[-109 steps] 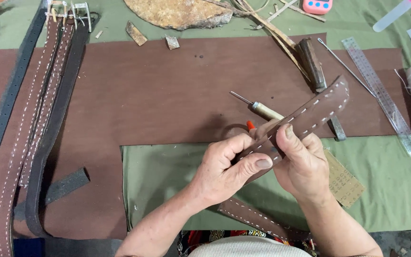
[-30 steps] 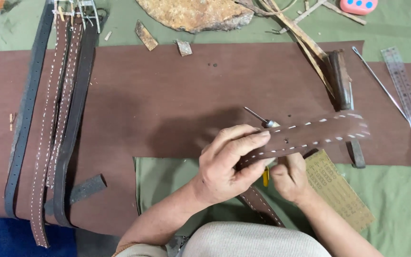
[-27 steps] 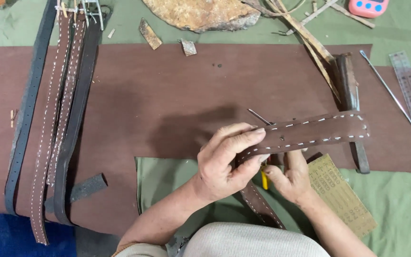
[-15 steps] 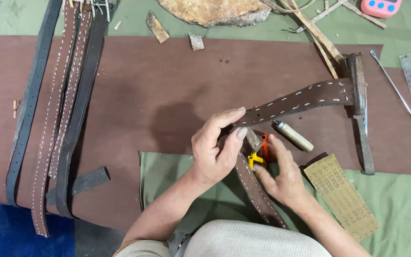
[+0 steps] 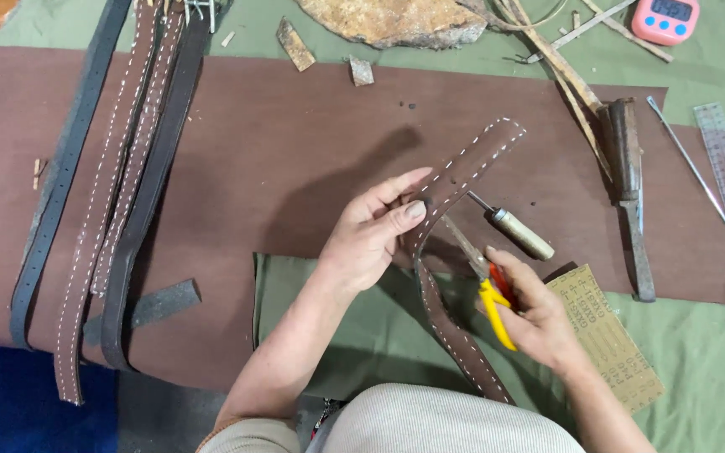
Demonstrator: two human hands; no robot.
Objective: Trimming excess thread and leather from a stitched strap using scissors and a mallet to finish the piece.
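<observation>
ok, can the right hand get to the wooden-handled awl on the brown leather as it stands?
Probably not without letting go: the right hand is full, gripping yellow-handled pliers. The path looks free, though. The awl lies uncovered on the leather sheet, just beyond the knuckles, beside the stitched strap that the left hand pinches.
</observation>
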